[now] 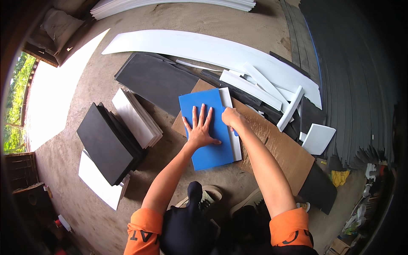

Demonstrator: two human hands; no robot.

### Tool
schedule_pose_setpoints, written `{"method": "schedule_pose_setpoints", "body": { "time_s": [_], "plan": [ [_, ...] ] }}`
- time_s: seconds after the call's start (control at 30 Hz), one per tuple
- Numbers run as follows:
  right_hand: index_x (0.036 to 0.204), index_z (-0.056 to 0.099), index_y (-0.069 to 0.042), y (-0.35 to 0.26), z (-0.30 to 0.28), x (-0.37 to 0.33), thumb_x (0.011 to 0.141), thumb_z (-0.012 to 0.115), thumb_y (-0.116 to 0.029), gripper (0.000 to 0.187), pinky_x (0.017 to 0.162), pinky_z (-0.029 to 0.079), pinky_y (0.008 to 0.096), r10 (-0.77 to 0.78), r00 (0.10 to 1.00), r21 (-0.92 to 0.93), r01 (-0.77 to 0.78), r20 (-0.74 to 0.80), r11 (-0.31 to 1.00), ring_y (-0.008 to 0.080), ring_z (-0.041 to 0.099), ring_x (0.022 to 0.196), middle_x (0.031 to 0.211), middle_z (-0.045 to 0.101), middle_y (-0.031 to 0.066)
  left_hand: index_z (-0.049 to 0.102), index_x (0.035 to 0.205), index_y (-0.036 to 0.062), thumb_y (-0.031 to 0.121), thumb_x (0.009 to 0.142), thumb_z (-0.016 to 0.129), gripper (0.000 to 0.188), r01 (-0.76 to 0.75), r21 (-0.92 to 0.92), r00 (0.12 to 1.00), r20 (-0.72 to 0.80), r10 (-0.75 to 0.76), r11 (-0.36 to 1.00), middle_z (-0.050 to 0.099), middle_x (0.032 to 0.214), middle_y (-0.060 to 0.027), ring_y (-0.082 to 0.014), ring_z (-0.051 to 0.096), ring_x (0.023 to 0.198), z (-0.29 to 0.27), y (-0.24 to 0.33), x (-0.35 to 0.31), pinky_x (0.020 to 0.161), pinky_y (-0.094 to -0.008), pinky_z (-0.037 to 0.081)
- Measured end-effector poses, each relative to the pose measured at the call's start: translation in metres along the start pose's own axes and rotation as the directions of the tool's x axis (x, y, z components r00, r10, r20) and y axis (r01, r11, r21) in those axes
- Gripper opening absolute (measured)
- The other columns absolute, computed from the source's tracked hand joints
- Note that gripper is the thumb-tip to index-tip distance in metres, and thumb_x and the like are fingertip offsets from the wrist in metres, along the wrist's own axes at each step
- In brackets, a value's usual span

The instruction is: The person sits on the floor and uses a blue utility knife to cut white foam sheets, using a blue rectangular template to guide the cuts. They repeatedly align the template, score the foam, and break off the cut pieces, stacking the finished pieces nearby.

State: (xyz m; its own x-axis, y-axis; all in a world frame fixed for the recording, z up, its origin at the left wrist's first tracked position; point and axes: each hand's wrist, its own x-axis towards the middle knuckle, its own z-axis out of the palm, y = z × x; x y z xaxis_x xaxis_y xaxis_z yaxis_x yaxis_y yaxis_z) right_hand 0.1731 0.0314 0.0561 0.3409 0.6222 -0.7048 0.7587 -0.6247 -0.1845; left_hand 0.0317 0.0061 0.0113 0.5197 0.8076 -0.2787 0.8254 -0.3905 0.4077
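A blue rectangular board (202, 157) lies on a white sheet (236, 151), whose strip shows along the board's right side. Spread flat on the board is my left hand (200, 131), fingers apart, pressing it down. My right hand (233, 119) is closed in a fist at the board's right edge, over the white strip. A small blue-handled tool (236, 133) pokes out below that fist; its working end is hidden. Under both sheets is a worn brown board (272, 146), its surface scored with many marks.
Left of me stand stacks of black sheets (108, 142) and white sheets (136, 119). Beyond the brown board lie a long white sheet (178, 42), a dark sheet (155, 78) and loose white offcuts (253, 89). Long black sheets (352, 85) line the right side. My shoes (210, 193) are close to the board.
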Motion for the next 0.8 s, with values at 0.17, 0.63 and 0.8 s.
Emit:
{"method": "schedule_pose_setpoints", "body": {
  "time_s": [0.17,0.63,0.8],
  "plan": [
    [0.089,0.055,0.007,0.069,0.056,-0.019,0.082,0.037,-0.016,0.03,0.054,0.05,0.0401,-0.122,0.99,0.076,0.128,-0.072,0.989,0.0305,0.061,0.056,0.074,0.061,0.0215,0.004,0.137,0.0235,0.056,0.037,0.074,0.126,-0.026,0.057,1.0,-0.003,0.026,0.998,-0.006,0.143,-0.0056,-0.0307,-0.012,0.13,0.005,0.01,0.005,0.091,-0.0667,-0.006],
    [0.092,0.042,-0.003,0.142,0.161,-0.115,0.085,0.045,-0.023,0.022,0.048,0.049,0.0425,-0.195,0.91,-0.052,0.189,-0.367,0.981,0.0334,0.06,0.057,0.058,0.058,0.0166,0.001,0.137,0.0223,0.062,0.038,0.071,0.128,-0.02,0.122,1.0,0.007,0.019,0.992,-0.009,0.142,-0.0078,-0.0308,-0.017,0.129,0.012,0.003,0.006,0.089,-0.0667,-0.009],
    [0.093,0.041,-0.003,0.151,0.177,-0.118,0.084,0.046,-0.024,0.023,0.047,0.048,0.042,-0.191,0.901,-0.045,0.189,-0.389,0.981,0.0329,0.06,0.055,0.058,0.058,0.0166,0.001,0.137,0.0225,0.063,0.038,0.071,0.128,-0.025,0.132,1.0,0.004,0.025,0.991,-0.01,0.142,-0.0078,-0.0307,-0.017,0.129,0.013,0.0,0.006,0.089,-0.0667,-0.009]
  ]
}}
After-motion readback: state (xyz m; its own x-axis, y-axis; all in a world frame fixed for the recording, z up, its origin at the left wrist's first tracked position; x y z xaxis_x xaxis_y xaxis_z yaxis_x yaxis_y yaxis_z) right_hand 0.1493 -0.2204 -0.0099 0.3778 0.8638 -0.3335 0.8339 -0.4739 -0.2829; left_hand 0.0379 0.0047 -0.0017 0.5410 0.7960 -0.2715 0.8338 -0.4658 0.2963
